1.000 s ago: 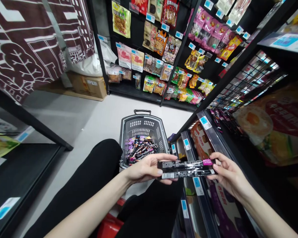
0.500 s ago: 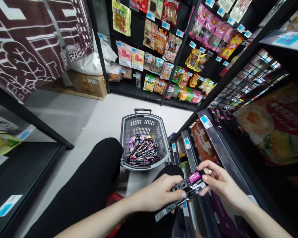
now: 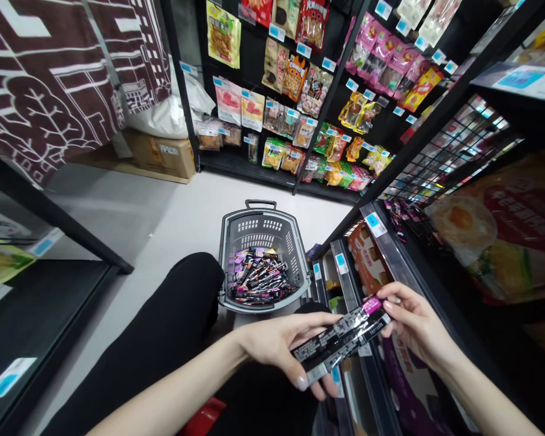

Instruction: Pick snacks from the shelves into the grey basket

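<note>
Both my hands hold a small stack of long black snack packets (image 3: 340, 336) with a pink end, tilted up to the right. My left hand (image 3: 281, 342) grips the lower left end from beneath, fingers curled under it. My right hand (image 3: 411, 324) pinches the pink upper right end. Beyond the hands a grey shopping basket (image 3: 263, 227) sits on the floor, filled with several more black and pink packets (image 3: 260, 275). My black-trousered knee (image 3: 181, 303) is just left of the basket.
A low black shelf (image 3: 381, 254) with blue price tags and snack bags runs along the right. Hanging snack bags (image 3: 300, 85) fill racks at the back. A cardboard box (image 3: 163, 154) and a patterned brown curtain (image 3: 40, 79) stand at the left. A dark shelf (image 3: 36, 303) is at lower left.
The packets went from level down to a steep tilt near my lap, then rose again slightly. My left hand shifted its grip to beneath them; my right hand stayed on the pink end.
</note>
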`<act>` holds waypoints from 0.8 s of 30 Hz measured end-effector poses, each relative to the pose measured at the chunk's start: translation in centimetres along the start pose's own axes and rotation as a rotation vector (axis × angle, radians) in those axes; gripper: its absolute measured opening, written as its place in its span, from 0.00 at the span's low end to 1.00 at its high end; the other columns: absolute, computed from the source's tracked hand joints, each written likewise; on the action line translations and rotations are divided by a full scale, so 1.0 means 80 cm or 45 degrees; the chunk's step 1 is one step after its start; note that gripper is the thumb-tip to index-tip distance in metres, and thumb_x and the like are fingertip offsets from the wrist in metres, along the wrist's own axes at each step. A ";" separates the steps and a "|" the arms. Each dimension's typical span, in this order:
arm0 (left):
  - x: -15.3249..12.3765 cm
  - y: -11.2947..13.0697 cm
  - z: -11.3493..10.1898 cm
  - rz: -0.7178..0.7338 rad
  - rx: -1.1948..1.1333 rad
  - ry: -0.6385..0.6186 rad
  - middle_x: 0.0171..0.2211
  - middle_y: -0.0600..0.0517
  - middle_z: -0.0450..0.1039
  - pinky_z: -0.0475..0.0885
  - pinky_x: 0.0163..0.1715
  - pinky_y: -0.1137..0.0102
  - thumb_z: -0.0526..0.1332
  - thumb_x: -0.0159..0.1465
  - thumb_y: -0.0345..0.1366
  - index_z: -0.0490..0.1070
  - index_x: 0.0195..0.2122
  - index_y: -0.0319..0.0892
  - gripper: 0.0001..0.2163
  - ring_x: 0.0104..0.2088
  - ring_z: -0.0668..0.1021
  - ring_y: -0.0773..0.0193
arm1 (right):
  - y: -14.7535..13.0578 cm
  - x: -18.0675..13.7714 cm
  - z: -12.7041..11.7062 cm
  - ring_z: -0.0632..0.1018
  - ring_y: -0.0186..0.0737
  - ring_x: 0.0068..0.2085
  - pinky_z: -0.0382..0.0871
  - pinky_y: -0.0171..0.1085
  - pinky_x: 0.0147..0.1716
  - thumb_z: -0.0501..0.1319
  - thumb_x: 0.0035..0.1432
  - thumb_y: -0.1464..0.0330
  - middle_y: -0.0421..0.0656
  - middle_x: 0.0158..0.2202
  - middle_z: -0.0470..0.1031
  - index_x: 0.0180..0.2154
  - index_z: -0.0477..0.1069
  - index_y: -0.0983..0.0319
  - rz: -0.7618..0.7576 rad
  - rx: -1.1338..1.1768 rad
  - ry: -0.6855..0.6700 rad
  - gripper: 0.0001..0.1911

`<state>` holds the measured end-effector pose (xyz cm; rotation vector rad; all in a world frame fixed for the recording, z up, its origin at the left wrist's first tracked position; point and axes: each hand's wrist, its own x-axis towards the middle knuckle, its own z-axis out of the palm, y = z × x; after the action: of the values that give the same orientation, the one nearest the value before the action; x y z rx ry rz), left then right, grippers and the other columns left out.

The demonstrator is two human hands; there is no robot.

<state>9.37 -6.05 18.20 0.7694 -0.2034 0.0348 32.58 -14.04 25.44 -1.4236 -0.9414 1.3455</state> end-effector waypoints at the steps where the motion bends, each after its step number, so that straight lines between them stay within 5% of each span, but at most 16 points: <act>1: 0.000 -0.001 -0.002 0.010 -0.024 0.001 0.52 0.48 0.67 0.72 0.41 0.65 0.66 0.47 0.21 0.52 0.60 0.52 0.41 0.43 0.78 0.56 | -0.001 0.001 -0.002 0.74 0.29 0.23 0.74 0.28 0.22 0.66 0.49 0.66 0.39 0.29 0.75 0.33 0.73 0.60 0.009 -0.022 -0.001 0.08; 6: -0.008 0.007 -0.010 0.197 -0.143 0.189 0.59 0.44 0.59 0.75 0.38 0.69 0.69 0.47 0.25 0.58 0.58 0.49 0.37 0.44 0.77 0.52 | -0.008 0.003 -0.013 0.78 0.40 0.40 0.75 0.34 0.36 0.67 0.46 0.64 0.46 0.43 0.77 0.40 0.75 0.60 -0.019 -0.142 -0.047 0.17; 12: -0.020 0.027 -0.032 0.378 0.070 0.881 0.58 0.39 0.60 0.76 0.30 0.75 0.60 0.60 0.37 0.71 0.44 0.37 0.12 0.38 0.80 0.59 | -0.002 0.007 -0.017 0.77 0.48 0.45 0.71 0.45 0.47 0.72 0.37 0.67 0.46 0.46 0.77 0.44 0.74 0.57 -0.069 -0.310 0.012 0.27; 18: -0.028 0.028 -0.054 0.408 0.214 0.842 0.51 0.39 0.69 0.76 0.35 0.73 0.65 0.55 0.36 0.72 0.46 0.36 0.17 0.44 0.78 0.55 | 0.008 0.011 -0.017 0.79 0.45 0.32 0.75 0.41 0.31 0.67 0.45 0.62 0.46 0.31 0.80 0.38 0.77 0.61 -0.126 -0.463 0.209 0.16; 21: -0.030 0.027 -0.059 0.349 0.334 0.822 0.44 0.41 0.75 0.75 0.39 0.67 0.64 0.56 0.36 0.70 0.49 0.36 0.19 0.46 0.76 0.53 | 0.008 0.013 -0.019 0.74 0.37 0.21 0.68 0.35 0.21 0.64 0.49 0.58 0.44 0.22 0.76 0.28 0.76 0.64 -0.174 -0.594 0.261 0.15; 24: -0.030 0.025 -0.062 0.230 0.501 0.932 0.35 0.45 0.78 0.76 0.32 0.68 0.64 0.55 0.36 0.71 0.46 0.37 0.17 0.37 0.80 0.57 | 0.005 0.012 -0.017 0.65 0.31 0.16 0.59 0.32 0.16 0.62 0.49 0.54 0.39 0.15 0.68 0.18 0.69 0.62 -0.166 -0.727 0.302 0.19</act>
<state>7.67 -1.03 15.64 1.0771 0.4450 0.5322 34.04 -13.40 24.78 -1.8596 -1.2920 0.8138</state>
